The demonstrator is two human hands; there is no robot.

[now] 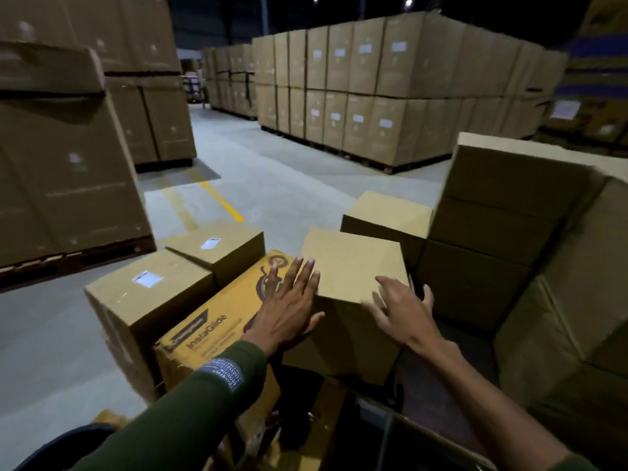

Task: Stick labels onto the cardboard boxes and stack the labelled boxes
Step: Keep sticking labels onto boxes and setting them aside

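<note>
While unlabelled, box: plain box [353, 266] lies right of the printed carton [217, 331].
Left hand [289, 307]: flat against its left face.
Right hand [401, 314]: spread over its near-right corner, holding nothing.
Judgement: both hands equally near.

Warehouse: tall pallet-stacked brown cardboard cartons [370, 90] beyond the fingertips, grey concrete floor [272, 178], painted yellow floor line [222, 202].

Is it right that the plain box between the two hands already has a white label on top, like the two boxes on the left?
Not quite. In the head view the plain box between the left hand and right hand has a bare top. Only the two boxes on the left carry white labels.
</note>
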